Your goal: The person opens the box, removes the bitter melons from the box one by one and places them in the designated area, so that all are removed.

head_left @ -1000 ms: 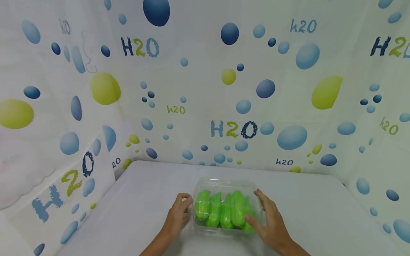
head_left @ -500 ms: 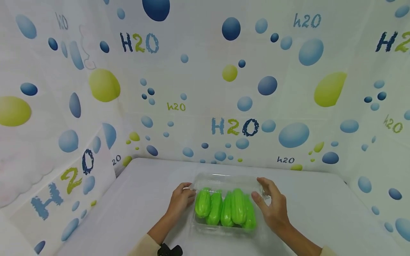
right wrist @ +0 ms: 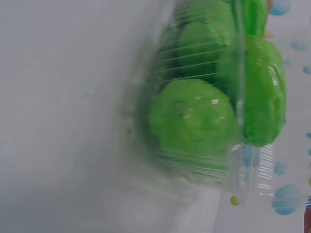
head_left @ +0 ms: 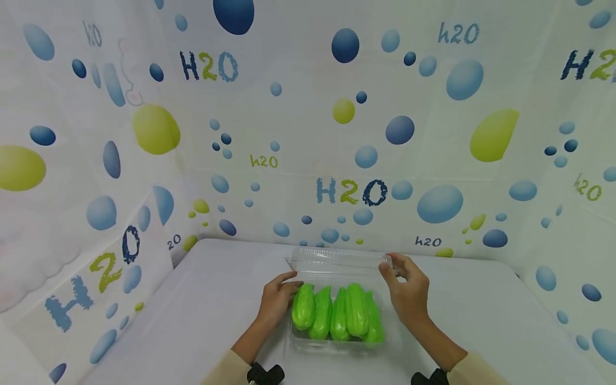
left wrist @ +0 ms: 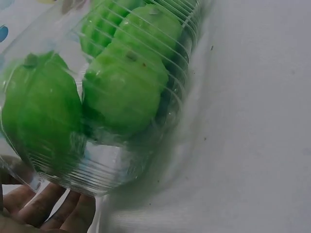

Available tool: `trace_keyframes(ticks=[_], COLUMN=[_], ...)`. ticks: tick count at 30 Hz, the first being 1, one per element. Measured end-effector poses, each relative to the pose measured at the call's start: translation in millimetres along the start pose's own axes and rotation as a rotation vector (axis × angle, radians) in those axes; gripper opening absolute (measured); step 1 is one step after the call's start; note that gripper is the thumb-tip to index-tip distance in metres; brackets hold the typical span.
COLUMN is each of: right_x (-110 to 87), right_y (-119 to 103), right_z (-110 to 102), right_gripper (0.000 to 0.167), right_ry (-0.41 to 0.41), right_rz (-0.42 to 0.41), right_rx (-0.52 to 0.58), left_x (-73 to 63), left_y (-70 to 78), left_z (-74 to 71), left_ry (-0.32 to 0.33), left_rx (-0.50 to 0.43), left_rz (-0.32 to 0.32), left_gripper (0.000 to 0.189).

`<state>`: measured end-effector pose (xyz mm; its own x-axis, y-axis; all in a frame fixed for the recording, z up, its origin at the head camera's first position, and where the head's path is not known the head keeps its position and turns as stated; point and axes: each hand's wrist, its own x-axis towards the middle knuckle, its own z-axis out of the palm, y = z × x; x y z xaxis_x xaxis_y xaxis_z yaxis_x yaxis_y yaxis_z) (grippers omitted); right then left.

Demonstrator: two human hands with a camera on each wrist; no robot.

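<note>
A clear plastic clamshell container (head_left: 337,345) sits on the table with its hinged lid (head_left: 341,261) raised at the back. Inside lie several bright green, ridged, long vegetables (head_left: 356,310), glossy and side by side; their exact kind is unclear. My right hand (head_left: 409,289) pinches the lid's right corner between thumb and fingers. My left hand (head_left: 276,299) holds the container's left rim near the back. In the left wrist view, its fingers (left wrist: 46,204) bend against the ribbed plastic corner. Only a sliver of the right hand shows at the right wrist view's edge.
A white cloth covers the table (head_left: 207,299). Behind and at both sides hangs a white curtain (head_left: 289,117) printed with blue and yellow-green drops and H2O lettering. Dark wrist straps (head_left: 266,374) show below the sleeves.
The lid has swung up and back from over the vegetables, the right hand moving away with its corner. The left hand has shifted slightly back and inward along the container's left side.
</note>
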<state>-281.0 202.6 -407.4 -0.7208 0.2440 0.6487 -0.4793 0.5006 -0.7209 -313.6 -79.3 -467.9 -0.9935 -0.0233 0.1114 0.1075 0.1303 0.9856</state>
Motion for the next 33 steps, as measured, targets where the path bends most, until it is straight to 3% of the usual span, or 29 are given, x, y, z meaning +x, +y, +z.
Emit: trace_keyframes(ticks=[6, 15, 33], right_x=[10.2, 16.7, 22.2], right_y=[-6.9, 20.5, 42.6], right_z=[1.6, 9.5, 9.9], right_gripper=[0.034, 0.039, 0.042], right_ry=[0.013, -0.048, -0.263], right_rz=[0.037, -0.053, 0.293], right_rx=[0.080, 0.171, 0.066], left_x=[-4.1, -11.2, -15.0], left_y=[-3.6, -8.3, -7.9], left_z=[-0.3, 4.7, 8.1], left_ry=[0.054, 0.125, 0.140], left_rx=[0.017, 0.056, 0.040], left_rz=[0.024, 0.061, 0.064], left_gripper=[0.039, 0.035, 0.035])
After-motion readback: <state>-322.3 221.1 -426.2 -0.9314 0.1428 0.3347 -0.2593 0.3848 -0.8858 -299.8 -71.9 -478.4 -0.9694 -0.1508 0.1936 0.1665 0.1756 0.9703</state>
